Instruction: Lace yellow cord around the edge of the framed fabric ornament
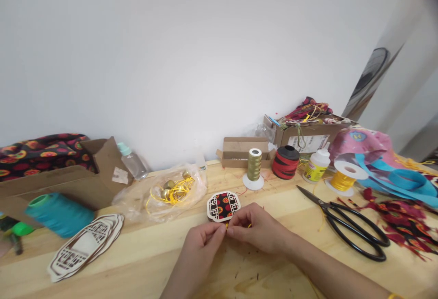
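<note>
My left hand (205, 240) and my right hand (255, 227) meet at the front middle of the table, fingertips pinched close together. A bit of yellow cord (249, 225) shows at their fingertips; the rest is hidden by the fingers. Just beyond them lies a wooden cut-out frame (212, 213) with lattice corners and dark patterned cloth (225, 204) in its middle. Its near edge reaches the fingertips. From its right side a thin red thread runs toward an olive thread spool (254, 166).
Black scissors (345, 221) lie right of my hands, near cloth scraps (404, 224). Behind are a red thread spool (286, 162), glue bottle (316, 166) and yellow cord spool (344, 178). Leftward are bells in a plastic bag (137, 198), a teal cone (61, 214) and stacked wooden frames (85, 246).
</note>
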Action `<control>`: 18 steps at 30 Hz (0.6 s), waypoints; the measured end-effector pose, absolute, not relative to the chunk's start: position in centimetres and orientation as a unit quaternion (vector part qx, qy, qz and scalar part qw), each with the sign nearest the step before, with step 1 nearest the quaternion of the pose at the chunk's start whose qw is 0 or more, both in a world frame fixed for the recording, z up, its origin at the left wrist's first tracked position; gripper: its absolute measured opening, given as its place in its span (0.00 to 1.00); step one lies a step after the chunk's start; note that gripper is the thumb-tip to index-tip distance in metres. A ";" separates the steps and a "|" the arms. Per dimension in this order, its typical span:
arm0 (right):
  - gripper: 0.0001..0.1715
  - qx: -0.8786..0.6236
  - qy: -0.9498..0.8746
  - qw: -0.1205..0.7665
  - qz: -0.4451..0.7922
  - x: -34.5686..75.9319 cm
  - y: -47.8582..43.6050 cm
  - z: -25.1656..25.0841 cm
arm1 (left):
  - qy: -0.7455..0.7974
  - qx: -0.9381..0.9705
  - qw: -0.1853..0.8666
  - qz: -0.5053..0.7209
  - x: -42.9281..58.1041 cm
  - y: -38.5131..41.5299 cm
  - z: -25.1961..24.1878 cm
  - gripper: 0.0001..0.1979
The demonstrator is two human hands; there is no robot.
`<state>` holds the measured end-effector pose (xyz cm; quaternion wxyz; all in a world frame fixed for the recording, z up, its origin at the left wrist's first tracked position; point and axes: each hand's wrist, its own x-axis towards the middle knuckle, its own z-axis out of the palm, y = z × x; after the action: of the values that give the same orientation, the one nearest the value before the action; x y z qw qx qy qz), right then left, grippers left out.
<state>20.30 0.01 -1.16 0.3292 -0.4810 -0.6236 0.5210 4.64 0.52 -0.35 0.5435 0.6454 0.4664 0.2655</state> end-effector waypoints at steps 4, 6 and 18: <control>0.13 -0.464 -0.631 0.331 0.526 20.5 0.2 -1.4 | 0.486 0.650 0.524 0.258 4.6 0.5 -0.6 0.16; 0.13 -0.474 -0.621 0.339 0.524 20.5 0.2 -1.4 | 0.488 0.647 0.526 0.258 4.5 0.5 -0.7 0.17; 0.11 -0.507 -0.571 0.372 0.527 20.4 0.2 -1.1 | 0.459 0.620 0.584 0.253 4.4 0.5 -0.8 0.16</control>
<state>20.38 0.18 -1.07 0.3719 -0.5072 -0.5713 0.5273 4.43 0.47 -0.83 0.5845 0.6196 0.4588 0.2530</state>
